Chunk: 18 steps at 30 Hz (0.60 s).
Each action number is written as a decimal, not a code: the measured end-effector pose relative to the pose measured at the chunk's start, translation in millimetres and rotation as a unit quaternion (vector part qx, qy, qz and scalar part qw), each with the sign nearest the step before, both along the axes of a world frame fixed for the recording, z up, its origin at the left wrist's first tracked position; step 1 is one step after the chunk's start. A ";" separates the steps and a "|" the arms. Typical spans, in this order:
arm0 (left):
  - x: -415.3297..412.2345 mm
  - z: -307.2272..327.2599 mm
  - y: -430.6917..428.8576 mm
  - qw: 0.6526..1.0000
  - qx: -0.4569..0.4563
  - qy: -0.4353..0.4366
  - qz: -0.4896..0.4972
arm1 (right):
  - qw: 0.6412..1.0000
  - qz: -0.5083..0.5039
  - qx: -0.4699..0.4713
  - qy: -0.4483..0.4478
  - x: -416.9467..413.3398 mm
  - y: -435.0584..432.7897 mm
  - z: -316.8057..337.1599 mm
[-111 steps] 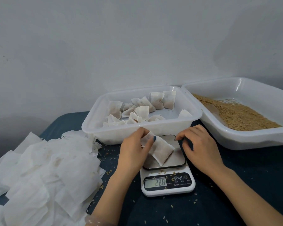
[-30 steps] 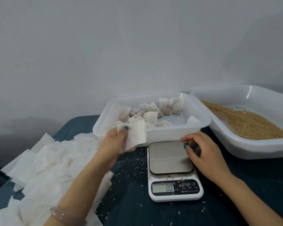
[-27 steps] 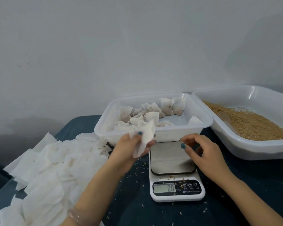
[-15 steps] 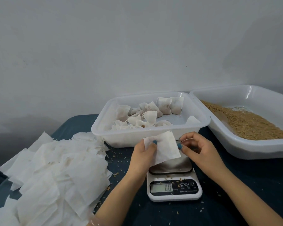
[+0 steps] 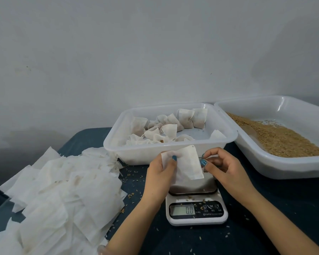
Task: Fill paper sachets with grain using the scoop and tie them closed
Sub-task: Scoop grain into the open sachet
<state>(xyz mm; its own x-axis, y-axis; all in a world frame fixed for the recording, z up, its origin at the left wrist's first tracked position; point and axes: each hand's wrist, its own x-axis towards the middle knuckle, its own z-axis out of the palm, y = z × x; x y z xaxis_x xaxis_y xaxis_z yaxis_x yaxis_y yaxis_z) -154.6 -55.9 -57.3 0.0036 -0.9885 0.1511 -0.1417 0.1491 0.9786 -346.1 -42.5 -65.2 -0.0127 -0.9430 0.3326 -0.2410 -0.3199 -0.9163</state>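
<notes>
I hold an empty white paper sachet (image 5: 187, 165) above the pan of a small white kitchen scale (image 5: 196, 212) that reads 0.0. My left hand (image 5: 159, 174) pinches its left edge with the thumb on top. My right hand (image 5: 223, 167) has curled fingers at its right edge; the fingertips touch the paper there. A white tray (image 5: 276, 168) at the right holds brown grain (image 5: 276, 137). The scoop is a faint shape lying in the grain near the tray's left wall. Filled, tied sachets (image 5: 173, 126) lie in the middle white tray (image 5: 145, 153).
A loose heap of empty white sachets (image 5: 59, 196) covers the table's left side. Stray grains are scattered on the dark blue tabletop (image 5: 274, 208) around the scale. A grey wall rises just behind the trays.
My left hand took an empty sachet from the heap at the left and carried it over the scale. My right hand came up to its right edge. The scale reading fell from 28.8 to 0.0.
</notes>
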 end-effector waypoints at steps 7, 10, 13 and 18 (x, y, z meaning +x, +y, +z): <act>-0.3 -0.8 0.5 1.000 -0.007 0.000 -0.011 | 1.000 0.007 -0.012 0.000 -1.1 -0.6 -0.5; -0.1 -1.7 1.8 1.000 -0.019 -0.001 -0.016 | 1.000 0.006 -0.021 0.008 -1.3 -0.3 -1.2; 0.9 -1.7 3.1 0.999 -0.037 0.006 -0.035 | 0.999 0.009 -0.031 0.015 -1.0 -0.2 0.1; 0.4 -2.0 4.4 0.994 -0.085 -0.011 -0.061 | 0.997 0.024 -0.045 0.050 1.1 1.3 -1.3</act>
